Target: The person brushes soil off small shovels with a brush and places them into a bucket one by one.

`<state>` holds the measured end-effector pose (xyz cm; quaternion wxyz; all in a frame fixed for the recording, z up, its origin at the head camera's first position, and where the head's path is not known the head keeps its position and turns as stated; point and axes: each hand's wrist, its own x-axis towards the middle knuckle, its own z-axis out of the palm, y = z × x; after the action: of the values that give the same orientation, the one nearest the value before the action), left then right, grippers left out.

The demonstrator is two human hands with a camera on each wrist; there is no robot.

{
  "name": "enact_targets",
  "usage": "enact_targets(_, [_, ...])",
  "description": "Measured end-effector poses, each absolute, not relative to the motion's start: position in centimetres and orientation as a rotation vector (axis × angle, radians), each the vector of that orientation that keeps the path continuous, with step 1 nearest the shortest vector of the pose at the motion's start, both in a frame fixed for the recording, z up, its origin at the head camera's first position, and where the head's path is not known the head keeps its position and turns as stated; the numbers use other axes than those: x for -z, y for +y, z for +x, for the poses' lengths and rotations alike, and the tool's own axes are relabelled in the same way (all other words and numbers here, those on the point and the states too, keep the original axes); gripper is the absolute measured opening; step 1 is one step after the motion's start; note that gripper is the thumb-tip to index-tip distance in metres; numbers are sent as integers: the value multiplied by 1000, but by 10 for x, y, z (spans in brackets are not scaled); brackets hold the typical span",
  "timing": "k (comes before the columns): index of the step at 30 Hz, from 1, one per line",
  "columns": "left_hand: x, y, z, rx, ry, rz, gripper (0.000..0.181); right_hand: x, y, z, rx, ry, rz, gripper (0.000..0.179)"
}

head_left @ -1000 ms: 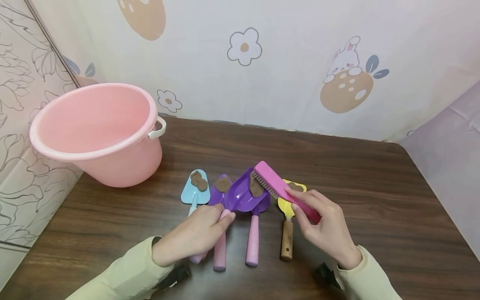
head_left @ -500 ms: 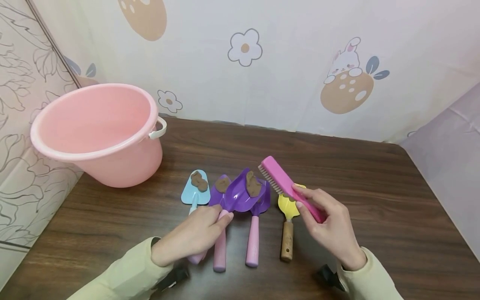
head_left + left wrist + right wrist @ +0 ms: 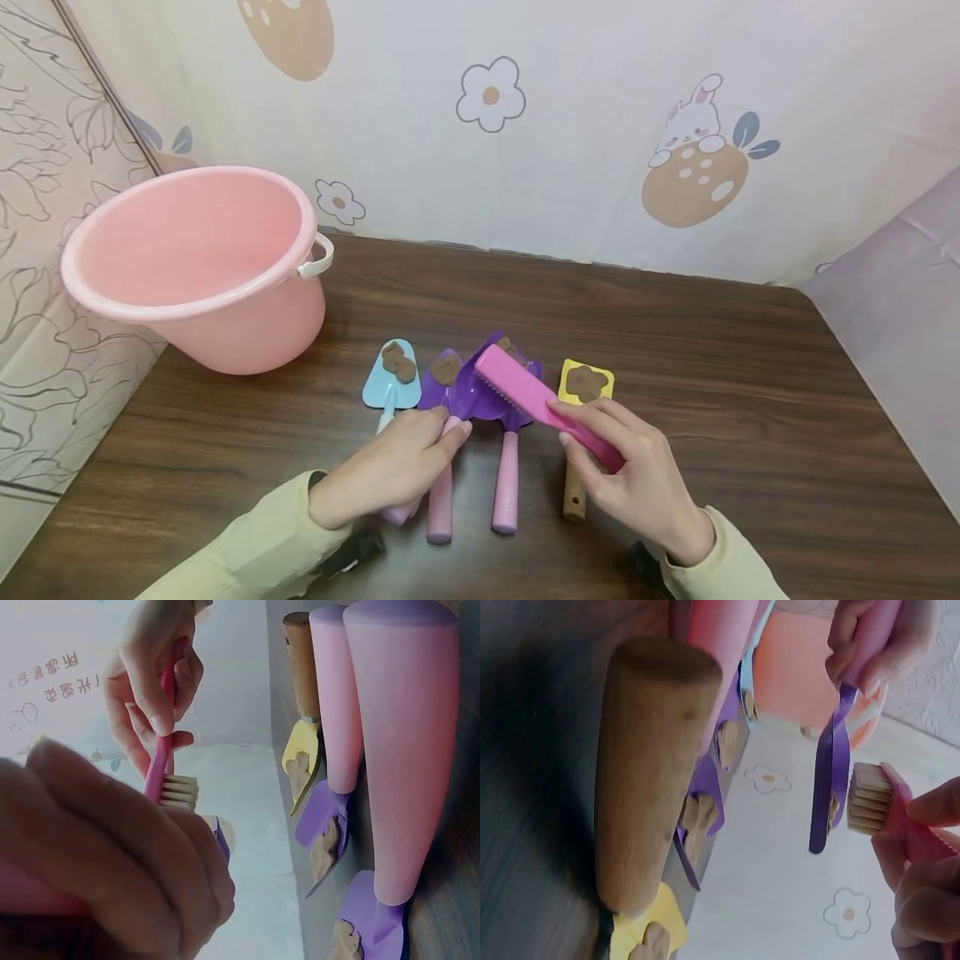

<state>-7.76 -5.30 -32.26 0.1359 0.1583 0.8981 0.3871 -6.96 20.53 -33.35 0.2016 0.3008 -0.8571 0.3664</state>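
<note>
My left hand (image 3: 397, 458) grips the pink handle of a small garden shovel with a purple blade (image 3: 474, 393), raised above the table. A brown, clay-like lump (image 3: 507, 343) sits near the blade's tip, partly hidden behind the brush. With my right hand (image 3: 637, 467) I hold a pink scrubbing brush (image 3: 519, 390) by its handle. The right wrist view shows pale bristles (image 3: 870, 799) facing the blade (image 3: 829, 780), close to it; contact cannot be made out. Beneath lie two more purple shovels with pink handles (image 3: 506, 483) (image 3: 439, 504).
A light blue trowel (image 3: 392, 390) and a yellow spatula-like tool (image 3: 566, 375) with a wooden handle (image 3: 574, 492) lie on the dark wood table (image 3: 712, 358), both bearing brown lumps. A large pink bucket (image 3: 255, 333) stands at the back left, near the patterned wall cloth (image 3: 405, 100).
The brush first lifted slightly right, off the lump on the raised shovel, then swung left and nearer over the blade. My left hand and its shovel have barely moved.
</note>
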Motion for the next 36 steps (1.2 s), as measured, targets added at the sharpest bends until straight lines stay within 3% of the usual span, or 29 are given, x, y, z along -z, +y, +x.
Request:
enact_targets(12, [323,-51,-76,-1128,2601,446,31,339,200,-67,-981,-2422,909,27])
enact_targets(36, [322,-52,-76,-1133,2598,419,32,345,206,-79,-695,-2305,874,34])
